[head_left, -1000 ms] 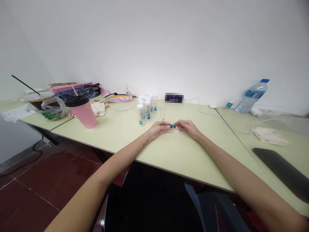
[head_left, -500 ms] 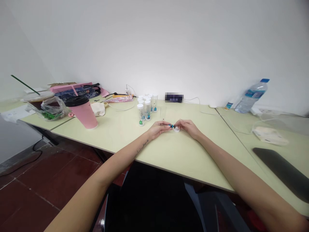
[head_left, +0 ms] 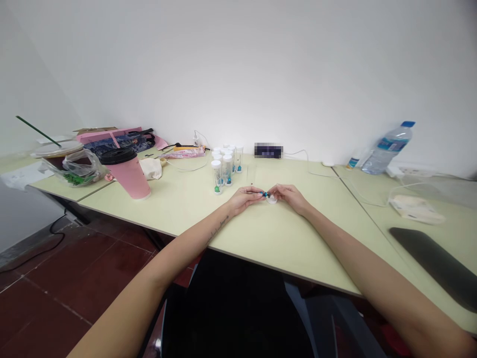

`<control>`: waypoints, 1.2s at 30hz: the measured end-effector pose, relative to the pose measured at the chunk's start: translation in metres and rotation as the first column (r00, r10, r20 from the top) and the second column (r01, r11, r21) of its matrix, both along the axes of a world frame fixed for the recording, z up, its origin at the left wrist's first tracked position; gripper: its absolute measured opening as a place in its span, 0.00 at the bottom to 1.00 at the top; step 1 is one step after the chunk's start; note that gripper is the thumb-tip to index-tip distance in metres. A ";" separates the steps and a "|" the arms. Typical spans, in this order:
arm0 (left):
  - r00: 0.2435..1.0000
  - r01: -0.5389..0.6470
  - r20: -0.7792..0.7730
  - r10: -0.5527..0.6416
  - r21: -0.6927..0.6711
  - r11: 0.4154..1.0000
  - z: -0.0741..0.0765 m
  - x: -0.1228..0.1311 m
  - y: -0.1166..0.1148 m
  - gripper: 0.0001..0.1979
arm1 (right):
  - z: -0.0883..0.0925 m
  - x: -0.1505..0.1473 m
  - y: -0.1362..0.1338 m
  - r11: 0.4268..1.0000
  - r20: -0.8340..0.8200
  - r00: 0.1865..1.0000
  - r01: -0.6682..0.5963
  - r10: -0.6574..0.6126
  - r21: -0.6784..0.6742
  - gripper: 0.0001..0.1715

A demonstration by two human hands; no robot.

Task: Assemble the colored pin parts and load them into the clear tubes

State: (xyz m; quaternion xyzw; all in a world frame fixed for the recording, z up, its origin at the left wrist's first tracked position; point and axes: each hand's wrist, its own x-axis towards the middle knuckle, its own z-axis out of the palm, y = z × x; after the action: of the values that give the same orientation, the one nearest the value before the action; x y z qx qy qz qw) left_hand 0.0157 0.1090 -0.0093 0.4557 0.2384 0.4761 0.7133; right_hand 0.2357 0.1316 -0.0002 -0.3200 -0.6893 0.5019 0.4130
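Since the earlier frame we see hardly any movement: both hands keep their places, and the whole view has only slid slightly. Between them, above the table [head_left: 290,238], is a small blue-and-dark piece [head_left: 265,194], glossy and roughly rounded, too small for us to make out its parts. The left hand [head_left: 245,200] has its thumb and fingers closed on it. The right hand [head_left: 291,197] has its fingertips drawn together at the piece's other end; we cannot tell whether they grip it or merely touch it. Just below the right fingertips sits a shallow round white cap [head_left: 272,200].

Beyond the left hand and to its left, we find a close cluster of clear tubes [head_left: 227,171], smooth upright cylinders with white tops. Several hold small blue pieces near the bottom; the one nearest the left hand has a green one [head_left: 217,189].

Well to the left of the left hand stands a pink cup [head_left: 131,178] with a matt black lid; its contents are hidden from us. Farther left, a clear cup [head_left: 65,158] of dark liquid sits in a crinkled plastic bag [head_left: 93,171], a green straw [head_left: 37,130] rising from it.

Well to the right of the right hand are a clear plastic bottle [head_left: 387,149] with a blue cap and, nearer us, a smooth dark slab [head_left: 434,263] with rounded corners.
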 end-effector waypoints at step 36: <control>1.000 -0.005 -0.015 0.005 -0.002 1.000 0.000 0.000 0.000 0.10 | 0.001 -0.001 -0.001 1.000 0.029 0.999 0.030 -0.030 0.007 0.27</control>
State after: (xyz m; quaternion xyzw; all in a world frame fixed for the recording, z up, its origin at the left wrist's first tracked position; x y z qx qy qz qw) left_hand 0.0156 0.1088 -0.0091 0.4579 0.2457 0.4742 0.7107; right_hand 0.2349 0.1306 0.0012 -0.3363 -0.6917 0.4888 0.4116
